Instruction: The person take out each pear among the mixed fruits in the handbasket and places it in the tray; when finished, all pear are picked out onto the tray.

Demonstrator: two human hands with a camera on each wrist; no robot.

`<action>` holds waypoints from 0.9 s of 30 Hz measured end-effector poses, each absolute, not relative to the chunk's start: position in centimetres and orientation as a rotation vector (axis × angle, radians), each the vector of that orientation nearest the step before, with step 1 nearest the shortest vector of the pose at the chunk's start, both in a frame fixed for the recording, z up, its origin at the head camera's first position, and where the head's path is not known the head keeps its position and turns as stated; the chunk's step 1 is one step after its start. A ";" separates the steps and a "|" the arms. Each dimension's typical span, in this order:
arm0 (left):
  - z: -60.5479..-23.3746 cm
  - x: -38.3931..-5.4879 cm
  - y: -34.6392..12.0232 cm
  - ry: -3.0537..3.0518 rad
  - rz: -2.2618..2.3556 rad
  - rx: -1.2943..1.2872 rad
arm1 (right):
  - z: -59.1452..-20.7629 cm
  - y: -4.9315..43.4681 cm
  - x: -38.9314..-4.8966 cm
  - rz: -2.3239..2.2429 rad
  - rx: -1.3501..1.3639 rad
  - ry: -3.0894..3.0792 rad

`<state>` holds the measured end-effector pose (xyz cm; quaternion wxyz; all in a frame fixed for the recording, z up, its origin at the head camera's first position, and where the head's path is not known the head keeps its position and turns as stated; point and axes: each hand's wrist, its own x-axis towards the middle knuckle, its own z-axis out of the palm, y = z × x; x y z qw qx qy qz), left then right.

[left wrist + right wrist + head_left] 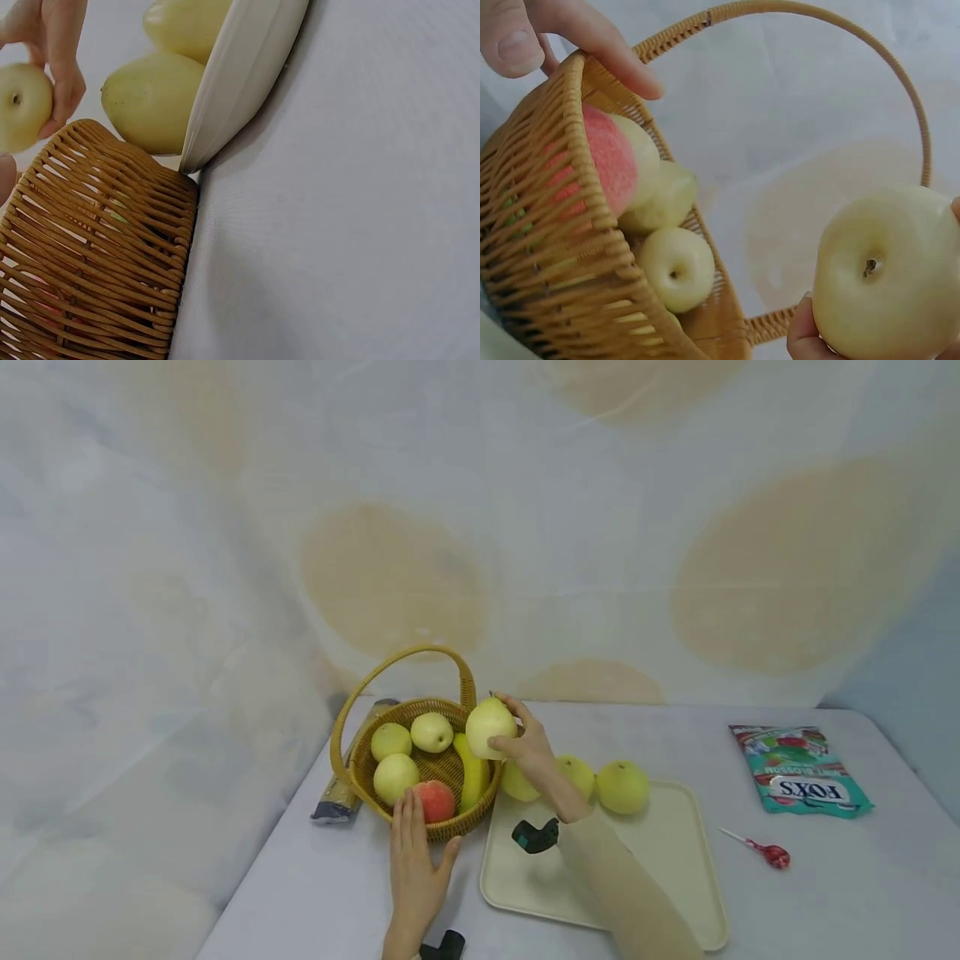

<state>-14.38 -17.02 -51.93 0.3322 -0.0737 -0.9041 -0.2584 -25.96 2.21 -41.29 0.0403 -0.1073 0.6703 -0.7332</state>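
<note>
My right hand (534, 750) grips a pale yellow-green pear (490, 727) above the right rim of the wicker basket (441, 833). In the right wrist view the same pear (889, 274) shows one dimpled end, with fingertips along its sides. My left hand (415, 877) rests on the basket's near rim, its fingers straight and pointing inward beside a red peach (437, 802). Also inside the basket lie a banana (472, 774) along the right wall and three pale green fruits, one of them (432, 732) near the back. The basket's handle (420, 649) arches over its far left side.
Right of the basket, a cream tray (667, 860) bears three yellow-green pears, the rightmost pear (622, 787) near its back edge. Farther right lie a red lollipop (772, 856) and a teal candy bag (802, 772). A long packet (336, 802) lies partly hidden behind the basket's left side.
</note>
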 end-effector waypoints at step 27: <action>-52.1 -14.4 -17.2 -2.357 -0.703 -0.188 | -41.5 14.1 -23.9 -2.533 -0.208 1.853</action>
